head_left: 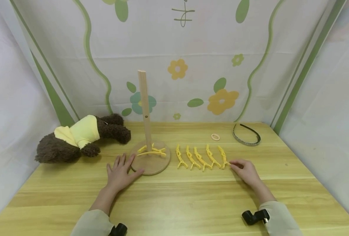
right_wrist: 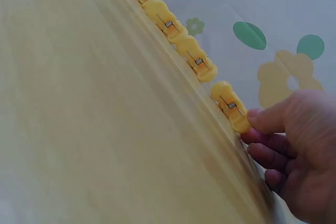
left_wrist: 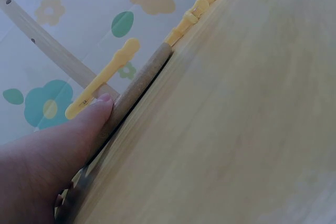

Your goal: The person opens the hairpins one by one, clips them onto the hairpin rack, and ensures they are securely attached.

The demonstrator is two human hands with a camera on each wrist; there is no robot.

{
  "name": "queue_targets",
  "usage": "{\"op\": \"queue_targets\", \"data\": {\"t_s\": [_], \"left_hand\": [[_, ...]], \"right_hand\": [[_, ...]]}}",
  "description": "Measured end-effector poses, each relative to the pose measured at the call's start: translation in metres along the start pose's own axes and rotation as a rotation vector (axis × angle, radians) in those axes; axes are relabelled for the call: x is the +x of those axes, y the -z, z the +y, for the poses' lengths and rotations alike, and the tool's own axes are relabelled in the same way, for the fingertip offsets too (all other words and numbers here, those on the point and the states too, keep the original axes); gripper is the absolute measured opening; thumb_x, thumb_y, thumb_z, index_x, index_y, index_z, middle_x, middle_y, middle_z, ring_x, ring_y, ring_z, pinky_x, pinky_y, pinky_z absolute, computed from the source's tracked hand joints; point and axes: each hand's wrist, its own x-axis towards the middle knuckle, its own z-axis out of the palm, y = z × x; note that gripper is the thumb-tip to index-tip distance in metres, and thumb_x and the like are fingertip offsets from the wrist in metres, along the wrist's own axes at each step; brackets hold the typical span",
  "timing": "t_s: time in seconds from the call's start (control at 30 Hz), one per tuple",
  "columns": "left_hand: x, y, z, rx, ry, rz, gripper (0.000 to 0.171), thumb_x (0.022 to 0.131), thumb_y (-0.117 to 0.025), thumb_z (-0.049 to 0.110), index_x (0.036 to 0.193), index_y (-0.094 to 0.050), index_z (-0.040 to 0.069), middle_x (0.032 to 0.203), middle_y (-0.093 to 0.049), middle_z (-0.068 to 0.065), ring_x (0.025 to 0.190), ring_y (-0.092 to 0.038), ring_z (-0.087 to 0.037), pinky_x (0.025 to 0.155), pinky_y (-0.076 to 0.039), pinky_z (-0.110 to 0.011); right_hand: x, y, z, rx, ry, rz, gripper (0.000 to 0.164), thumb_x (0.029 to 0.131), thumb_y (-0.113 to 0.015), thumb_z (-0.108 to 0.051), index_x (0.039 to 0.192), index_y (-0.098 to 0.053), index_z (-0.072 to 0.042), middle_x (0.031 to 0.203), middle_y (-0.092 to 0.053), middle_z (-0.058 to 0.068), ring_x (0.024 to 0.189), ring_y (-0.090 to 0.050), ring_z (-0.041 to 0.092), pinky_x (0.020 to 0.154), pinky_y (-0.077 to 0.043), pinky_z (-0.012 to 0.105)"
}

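Note:
My left hand [head_left: 119, 175] lies with fingers spread at the left front of a round wooden base [head_left: 153, 167]. In the left wrist view its thumb [left_wrist: 97, 114] rests on the base's edge. An upright wooden post [head_left: 145, 108] rises from that base, and yellow clips [head_left: 152, 152] lie around its foot. My right hand [head_left: 247, 172] is at the right end of a row of yellow spring clips [head_left: 201, 160]. Its thumb and fingertips pinch the near end of the rightmost clip [right_wrist: 231, 106], whose metal spring shows in the right wrist view.
A brown plush toy [head_left: 83, 131] in a yellow top lies on its side at the left. Behind the clips are a small pale ring [head_left: 215, 137] and a dark glittery headband [head_left: 246, 143]. A floral curtain [head_left: 177, 39] hangs along the table's [head_left: 186, 203] back edge.

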Motion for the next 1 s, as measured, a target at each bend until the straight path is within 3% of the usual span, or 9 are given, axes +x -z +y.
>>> {"op": "queue_targets", "data": {"t_s": [0.17,0.3,0.47,0.7,1.0], "left_hand": [[0.000,0.001,0.001,-0.001,-0.002,-0.001,0.082,0.074,-0.044,0.066,0.137,-0.027,0.017,0.138,-0.017,-0.022,0.124,-0.007,-0.042,0.086,0.006,-0.065],[0.000,0.002,0.001,-0.007,0.000,-0.005,0.082,0.074,-0.044,0.066,0.137,-0.027,0.016,0.138,-0.016,-0.023,0.124,-0.007,-0.042,0.086,0.006,-0.065],[0.000,0.002,0.001,-0.005,0.002,-0.009,0.082,0.074,-0.043,0.066,0.137,-0.027,0.016,0.138,-0.016,-0.023,0.124,-0.007,-0.042,0.086,0.007,-0.065],[0.000,0.001,0.000,-0.002,0.001,-0.001,0.082,0.074,-0.044,0.066,0.137,-0.028,0.016,0.137,-0.017,-0.023,0.124,-0.007,-0.042,0.085,0.007,-0.065],[0.000,0.001,0.001,-0.005,0.003,-0.005,0.082,0.074,-0.044,0.066,0.137,-0.028,0.015,0.138,-0.017,-0.023,0.124,-0.007,-0.042,0.086,0.007,-0.065]], "right_hand": [[0.000,-0.001,0.001,-0.026,-0.016,0.052,0.022,0.083,-0.059,-0.013,0.098,-0.064,0.002,0.092,-0.061,0.017,0.087,-0.055,0.030,0.073,-0.043,0.041],[0.001,-0.004,0.002,-0.035,-0.043,0.038,0.040,0.079,-0.063,-0.027,0.105,-0.059,0.004,0.095,-0.058,0.016,0.082,-0.053,0.026,0.069,-0.043,0.037],[0.002,-0.010,-0.001,-0.103,0.001,0.014,0.062,0.072,-0.068,-0.039,0.110,-0.053,0.008,0.101,-0.051,0.020,0.088,-0.048,0.029,0.072,-0.041,0.042],[0.001,-0.012,-0.003,-0.160,0.002,0.059,0.056,0.073,-0.068,-0.036,0.104,-0.054,0.008,0.102,-0.050,0.023,0.096,-0.044,0.036,0.081,-0.034,0.049],[0.002,-0.010,-0.003,-0.187,0.007,0.075,0.052,0.074,-0.067,-0.031,0.104,-0.055,0.009,0.101,-0.050,0.024,0.096,-0.043,0.037,0.081,-0.033,0.049]]}}
